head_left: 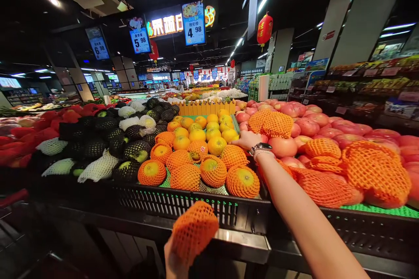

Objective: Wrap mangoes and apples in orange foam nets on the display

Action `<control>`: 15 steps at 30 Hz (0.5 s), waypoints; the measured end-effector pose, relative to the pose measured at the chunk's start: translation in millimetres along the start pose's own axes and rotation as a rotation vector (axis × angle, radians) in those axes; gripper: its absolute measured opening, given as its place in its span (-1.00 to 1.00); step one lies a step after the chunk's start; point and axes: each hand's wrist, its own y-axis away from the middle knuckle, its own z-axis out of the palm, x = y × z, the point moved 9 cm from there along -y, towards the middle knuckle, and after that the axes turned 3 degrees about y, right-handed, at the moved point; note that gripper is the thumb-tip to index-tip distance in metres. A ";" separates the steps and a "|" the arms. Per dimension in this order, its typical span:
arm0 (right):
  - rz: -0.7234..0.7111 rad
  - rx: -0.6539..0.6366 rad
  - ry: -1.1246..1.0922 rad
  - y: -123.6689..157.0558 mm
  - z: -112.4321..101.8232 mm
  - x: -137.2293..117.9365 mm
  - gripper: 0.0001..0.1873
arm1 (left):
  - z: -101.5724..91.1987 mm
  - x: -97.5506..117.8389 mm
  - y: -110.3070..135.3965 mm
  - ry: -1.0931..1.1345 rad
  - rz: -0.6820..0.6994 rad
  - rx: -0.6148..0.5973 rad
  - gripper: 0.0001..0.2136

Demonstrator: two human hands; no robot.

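My left hand [175, 261] is low at the front edge of the stand, closed on a stack of orange foam net sleeves [194, 230]. My right hand [247, 139], with a watch on the wrist, reaches over the black crate of oranges [209, 139] and rests among the bare fruit at the crate's right side. Its fingers are hidden behind the fruit. The oranges in front [212, 171] wear orange net sleeves; those further back are bare.
Red apples [314, 126] with loose orange nets fill the bin to the right. Fruit in black and white nets [108, 148] lies to the left, red-netted fruit beyond it. A black crate wall [183, 200] fronts the stand. Price screens [194, 22] hang overhead; shelves line the right aisle.
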 end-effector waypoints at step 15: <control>0.097 0.009 -1.354 13.1 -38.9 -1.6 -0.58 | 255.0 219.8 -135.4 -0.796 0.815 -0.566 -0.87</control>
